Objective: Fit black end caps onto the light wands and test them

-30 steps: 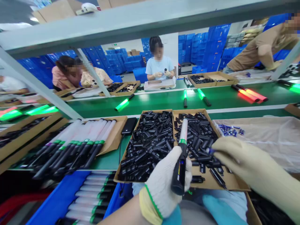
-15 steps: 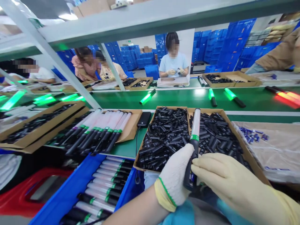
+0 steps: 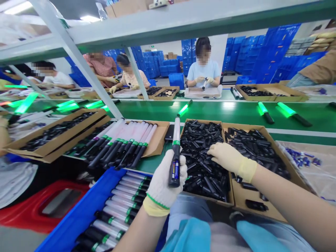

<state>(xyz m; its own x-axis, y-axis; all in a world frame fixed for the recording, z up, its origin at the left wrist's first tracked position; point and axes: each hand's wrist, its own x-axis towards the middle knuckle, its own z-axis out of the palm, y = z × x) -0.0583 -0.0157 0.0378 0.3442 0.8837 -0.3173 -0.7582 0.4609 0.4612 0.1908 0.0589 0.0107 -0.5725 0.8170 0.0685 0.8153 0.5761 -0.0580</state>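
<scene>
My left hand (image 3: 163, 178), in a white knit glove over a yellowish one, is closed round the black handle of a light baton (image 3: 176, 134). The baton stands tilted, its clear tube pointing away, with a green band below the tube. Blue batteries (image 3: 176, 169) show in the uncovered slot of its handle. My right hand (image 3: 225, 155), in a cream glove, hovers at the divide between two cardboard boxes, fingers loosely bent and apart, with nothing visible in them. Small black plastic parts (image 3: 202, 154) fill the left box; more black parts (image 3: 254, 147) lie in the right box.
Finished-looking batons (image 3: 126, 140) lie in a row on the left; others fill a blue bin (image 3: 78, 213) below. Lit green batons (image 3: 286, 109) rest on the green conveyor (image 3: 223, 112). Blue batteries (image 3: 301, 157) lie at right. Co-workers sit opposite. A slanted post (image 3: 91, 77) stands at left.
My left hand has moved left with the baton, turning its battery slot into view. My right hand has left the baton and reached forward over the boxes of black parts.
</scene>
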